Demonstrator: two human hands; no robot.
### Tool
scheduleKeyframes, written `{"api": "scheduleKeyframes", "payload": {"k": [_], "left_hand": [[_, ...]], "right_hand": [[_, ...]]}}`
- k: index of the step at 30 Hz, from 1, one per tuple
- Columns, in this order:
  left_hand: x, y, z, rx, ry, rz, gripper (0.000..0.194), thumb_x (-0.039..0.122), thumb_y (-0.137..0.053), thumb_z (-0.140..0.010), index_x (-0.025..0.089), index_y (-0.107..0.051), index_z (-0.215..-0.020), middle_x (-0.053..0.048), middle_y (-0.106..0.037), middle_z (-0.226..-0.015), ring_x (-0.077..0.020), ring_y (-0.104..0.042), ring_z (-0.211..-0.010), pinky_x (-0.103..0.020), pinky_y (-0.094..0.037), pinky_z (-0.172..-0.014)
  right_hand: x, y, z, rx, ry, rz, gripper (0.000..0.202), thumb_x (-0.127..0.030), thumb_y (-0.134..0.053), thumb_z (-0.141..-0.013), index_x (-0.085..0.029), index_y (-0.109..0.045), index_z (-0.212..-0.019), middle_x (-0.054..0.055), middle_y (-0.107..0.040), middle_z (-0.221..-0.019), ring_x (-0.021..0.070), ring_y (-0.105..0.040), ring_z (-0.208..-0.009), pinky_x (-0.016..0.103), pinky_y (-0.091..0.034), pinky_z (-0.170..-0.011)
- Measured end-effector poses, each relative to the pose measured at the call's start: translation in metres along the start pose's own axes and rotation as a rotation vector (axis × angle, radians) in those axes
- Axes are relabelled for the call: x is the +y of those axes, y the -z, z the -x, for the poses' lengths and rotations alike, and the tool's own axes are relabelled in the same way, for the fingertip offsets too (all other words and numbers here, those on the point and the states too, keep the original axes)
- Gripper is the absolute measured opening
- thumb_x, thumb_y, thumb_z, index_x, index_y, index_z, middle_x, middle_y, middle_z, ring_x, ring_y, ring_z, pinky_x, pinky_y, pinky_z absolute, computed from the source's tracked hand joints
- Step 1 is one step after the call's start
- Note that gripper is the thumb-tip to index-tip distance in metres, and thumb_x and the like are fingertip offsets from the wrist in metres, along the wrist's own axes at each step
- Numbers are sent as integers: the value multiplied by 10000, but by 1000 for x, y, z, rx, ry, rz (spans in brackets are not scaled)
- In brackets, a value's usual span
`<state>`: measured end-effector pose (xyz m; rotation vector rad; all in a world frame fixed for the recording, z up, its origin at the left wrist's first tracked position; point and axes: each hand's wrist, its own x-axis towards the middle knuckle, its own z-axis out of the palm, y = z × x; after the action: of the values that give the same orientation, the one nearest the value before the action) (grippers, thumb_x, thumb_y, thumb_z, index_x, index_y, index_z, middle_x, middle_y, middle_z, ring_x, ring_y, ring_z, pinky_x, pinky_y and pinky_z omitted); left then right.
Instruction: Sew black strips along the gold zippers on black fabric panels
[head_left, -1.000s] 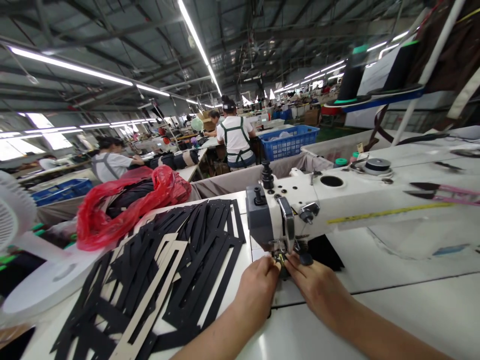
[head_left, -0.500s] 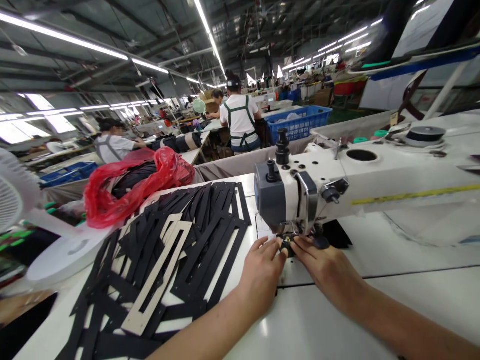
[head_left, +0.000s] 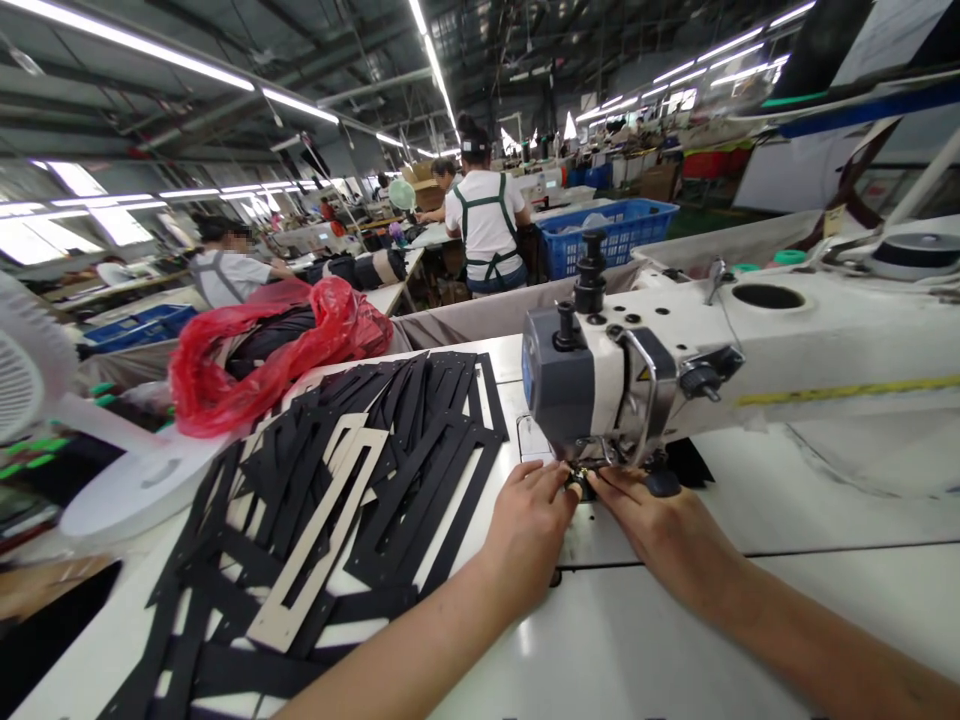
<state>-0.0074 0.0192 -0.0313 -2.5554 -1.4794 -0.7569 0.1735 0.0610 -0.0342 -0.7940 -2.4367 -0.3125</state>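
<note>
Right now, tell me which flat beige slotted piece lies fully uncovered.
The uppermost beige piece: its whole outline shows, while others, like the beige one behind, are partly covered.

Sewing machine (head_left: 847, 335): white, dark grey front cover (head_left: 559, 385). Left of frame: frame-shaped pieces (head_left: 442, 500) black, one beige; plastic bag (head_left: 349, 320) translucent red.

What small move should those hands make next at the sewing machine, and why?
Probably ease the left hand back slightly: its fingertips sit right by the underside of the sewing machine head, close opposite those of the right hand. Whatever lies between them is mostly hidden, so I can't judge finer steps.
</note>
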Motion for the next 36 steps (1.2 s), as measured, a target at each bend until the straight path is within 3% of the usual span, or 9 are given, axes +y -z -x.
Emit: {"api": "scheduleKeyframes", "payload": {"k": [14,22,27,30,33,36], "left_hand": [[-3,-4,-4,43,10,37,101,100,-531,-851,146,-620,-866,-83,-663,-981,-196,-608,-959,-368,-453,-894],[-3,-14,-4,100,36,50,120,113,-495,-881,150,-609,-875,-75,-669,-996,-197,-612,-966,-374,-454,-893],[-6,-12,-4,125,57,38,133,82,-485,-870,144,-602,-860,-96,-656,-1037,-208,-620,-929,-394,-475,-853],[5,0,1,126,57,36,136,86,-471,-866,143,-593,-889,-93,-649,-983,-206,-612,-886,-386,-493,-801],[32,9,9,92,-39,32,212,174,-505,-863,119,-553,-1062,-116,-616,-1042,-235,-580,-969,-405,-479,-853],[57,8,13,20,-183,-6,379,221,-507,-875,71,-466,-1221,-158,-550,-1226,-265,-493,-1165,-411,-392,-1002]], "right_hand": [[4,0,-2,21,8,-20,304,-23,-404,-841,-163,-641,-970,71,-694,-944,186,-660,-822,292,-536,-711],[8,-9,1,18,-1,-8,272,-126,-372,-910,-165,-627,-996,66,-685,-885,168,-646,-791,287,-522,-732],[44,11,9,17,3,70,245,-249,-411,-901,-128,-613,-967,137,-639,-954,237,-608,-865,375,-499,-739],[56,31,23,7,2,155,248,-161,-374,-868,-126,-614,-817,140,-624,-799,259,-601,-718,405,-473,-624],[31,44,42,-7,10,200,279,-60,-335,-823,-150,-579,-726,93,-601,-666,222,-588,-603,360,-450,-579],[-18,51,62,45,-9,90,259,-92,-334,-859,-153,-582,-902,62,-633,-715,180,-606,-599,302,-452,-585]]}}
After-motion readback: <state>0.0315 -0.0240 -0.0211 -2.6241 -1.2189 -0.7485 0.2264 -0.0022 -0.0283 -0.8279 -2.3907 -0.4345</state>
